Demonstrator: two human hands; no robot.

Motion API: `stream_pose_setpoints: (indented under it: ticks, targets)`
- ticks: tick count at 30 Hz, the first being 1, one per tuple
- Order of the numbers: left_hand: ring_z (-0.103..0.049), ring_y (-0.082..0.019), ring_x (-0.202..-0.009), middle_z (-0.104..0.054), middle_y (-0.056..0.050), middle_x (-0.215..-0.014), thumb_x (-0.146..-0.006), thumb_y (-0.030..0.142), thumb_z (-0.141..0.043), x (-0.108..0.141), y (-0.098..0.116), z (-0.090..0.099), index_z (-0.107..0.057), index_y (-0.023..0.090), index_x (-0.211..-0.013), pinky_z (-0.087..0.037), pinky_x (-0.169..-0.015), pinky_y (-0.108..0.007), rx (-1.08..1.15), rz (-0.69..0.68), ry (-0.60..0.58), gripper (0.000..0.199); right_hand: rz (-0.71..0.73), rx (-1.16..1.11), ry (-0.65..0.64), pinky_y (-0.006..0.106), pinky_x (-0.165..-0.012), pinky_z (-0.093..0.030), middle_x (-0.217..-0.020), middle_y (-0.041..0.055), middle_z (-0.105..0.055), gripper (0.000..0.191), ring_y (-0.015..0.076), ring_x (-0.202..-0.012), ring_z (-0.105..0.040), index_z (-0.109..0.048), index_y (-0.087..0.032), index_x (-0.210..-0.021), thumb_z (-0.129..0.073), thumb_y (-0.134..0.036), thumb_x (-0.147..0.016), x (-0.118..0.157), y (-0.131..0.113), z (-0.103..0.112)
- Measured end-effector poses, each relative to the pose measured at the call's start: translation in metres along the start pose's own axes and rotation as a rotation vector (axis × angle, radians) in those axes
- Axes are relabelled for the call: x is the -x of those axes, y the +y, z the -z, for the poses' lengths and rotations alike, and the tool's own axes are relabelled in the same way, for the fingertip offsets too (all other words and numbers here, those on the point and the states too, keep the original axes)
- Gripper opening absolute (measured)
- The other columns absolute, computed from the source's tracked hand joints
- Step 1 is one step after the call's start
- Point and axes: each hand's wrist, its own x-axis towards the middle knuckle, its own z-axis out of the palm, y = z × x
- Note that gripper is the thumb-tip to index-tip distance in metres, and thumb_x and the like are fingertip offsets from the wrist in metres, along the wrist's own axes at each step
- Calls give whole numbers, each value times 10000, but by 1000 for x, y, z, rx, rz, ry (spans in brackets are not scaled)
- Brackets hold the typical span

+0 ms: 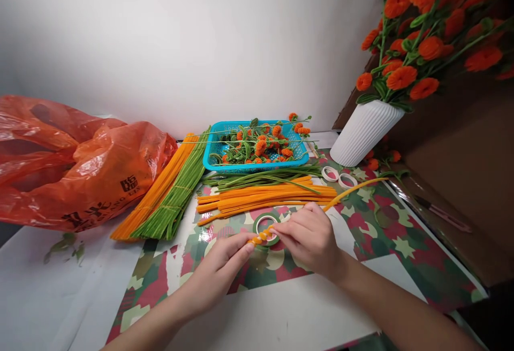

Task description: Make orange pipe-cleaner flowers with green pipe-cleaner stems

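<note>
An orange pipe cleaner (263,236) is stretched between my two hands, its near part wound into a spiral coil. My left hand (225,265) pinches the coil's left end between thumb and fingers. With closed fingers, my right hand (309,238) grips the other end of the coil, and a straight tail of the pipe cleaner sticks out beyond it to the upper right. Just behind the coil lies a roll of green tape (257,223), partly covered. Farther back, a pile of loose orange pipe cleaners (265,197) lies beside green pipe cleaners (225,182).
A blue basket (257,168) holds orange flowers and green stems. Bundled orange (156,190) and green pipe cleaners (171,206) lie left, beside a red plastic bag (96,174). White tape rolls (347,181), a white vase (363,131) with flowers, and a utility knife (444,214) are right.
</note>
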Motion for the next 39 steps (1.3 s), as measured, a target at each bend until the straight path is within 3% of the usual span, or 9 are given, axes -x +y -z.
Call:
stream_pose_setpoints:
  ticks: [4, 9, 12, 15, 17, 21, 26, 30, 39]
  targets:
    - [-166, -77, -469, -231, 87, -535, -894, 469, -519, 1, -4, -3, -605, 157, -849, -166, -437, -210, 395, 64, -74, 327, 6, -91, 94, 293, -572, -297, -519, -28, -542, 110, 113, -518, -459, -673, -187, -780, -609, -157, -864, -5, -4, 4]
    - [-105, -51, -431, -167, 107, -508, -859, 446, -589, 0, -9, 0, -627, 158, -858, -124, -420, -202, 670, 90, -185, 290, -129, -557, 47, 256, -555, -395, -552, -11, -623, 64, 102, -512, -514, -703, -177, -785, -664, -195, -833, -12, 1, 11]
    - [-113, -53, -436, -169, 103, -502, -855, 458, -589, 1, -9, 6, -669, 152, -915, -124, -427, -207, 618, 73, -322, 322, -271, -871, -184, 232, -481, -381, -540, 10, -624, 191, 101, -489, -496, -721, -154, -734, -673, -309, -833, -14, 9, 15]
    - [-149, -63, -462, -227, 81, -509, -860, 472, -571, 2, -2, 13, -697, 146, -910, -141, -445, -219, 386, 87, -426, 353, -267, -1039, -472, 231, -466, -369, -546, 27, -632, 235, 104, -494, -483, -736, -138, -714, -693, -348, -811, -14, 19, 16]
    - [-222, -79, -480, -316, 54, -517, -870, 469, -550, 4, 5, 18, -709, 153, -900, -192, -462, -225, 184, 89, -407, 355, -263, -1014, -545, 234, -492, -379, -582, 39, -657, 186, 111, -533, -501, -749, -135, -738, -704, -303, -803, -13, 24, 15]
    - [-420, -138, -576, -525, -7, -609, -903, 471, -483, 5, 14, 25, -715, 182, -896, -322, -521, -227, -96, 2, -347, 371, -247, -926, -564, 233, -548, -414, -645, 42, -690, 136, 121, -592, -545, -747, -149, -764, -693, -264, -810, -11, 28, 9]
    - [-517, -162, -678, -617, -24, -731, -933, 465, -407, 7, 15, 28, -698, 193, -938, -402, -618, -228, -351, -32, -344, 398, -196, -796, -580, 234, -589, -411, -647, 19, -686, 99, 117, -604, -560, -731, -164, -754, -703, -244, -806, -7, 26, 5]
    - [-530, -170, -708, -626, -21, -756, -946, 425, -389, 7, 15, 25, -683, 200, -919, -405, -651, -238, -459, -73, -259, 371, -180, -583, -542, 268, -664, -360, -669, -5, -686, 131, 113, -631, -567, -717, -182, -754, -696, -282, -834, -6, 25, 5]
    - [-552, -174, -778, -657, -19, -885, -956, 347, -386, 7, 15, 19, -661, 221, -992, -410, -693, -242, -461, -61, -143, 305, -71, -250, -351, 301, -632, -245, -693, -11, -659, 284, 108, -649, -557, -679, -180, -778, -533, -352, -951, -7, 18, 6]
